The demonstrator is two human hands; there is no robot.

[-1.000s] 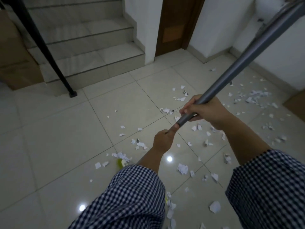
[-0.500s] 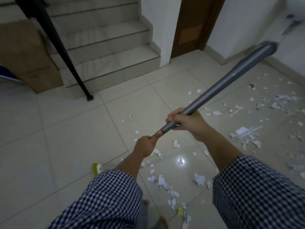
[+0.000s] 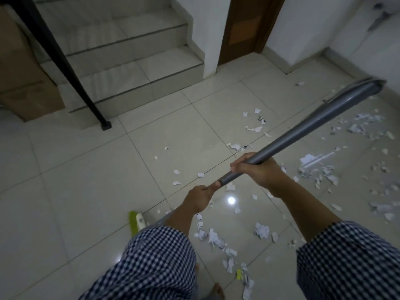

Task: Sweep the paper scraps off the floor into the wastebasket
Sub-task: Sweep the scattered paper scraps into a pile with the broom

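Paper scraps (image 3: 262, 230) lie scattered over the tiled floor (image 3: 75, 191), thickest to the right — sweeping stage, wastebasket not in view. Left hand (image 3: 200, 199) and right hand (image 3: 257, 172) both grip the broom handle (image 3: 303, 135) — next stroke should gather scraps into one pile

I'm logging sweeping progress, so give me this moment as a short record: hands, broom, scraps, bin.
left hand: grips broom handle, lower down
right hand: grips broom handle, higher up
broom head: green, low by the floor, partly behind left sleeve
paper scraps: scattered over the floor, most at right and near the feet
wastebasket: not in view
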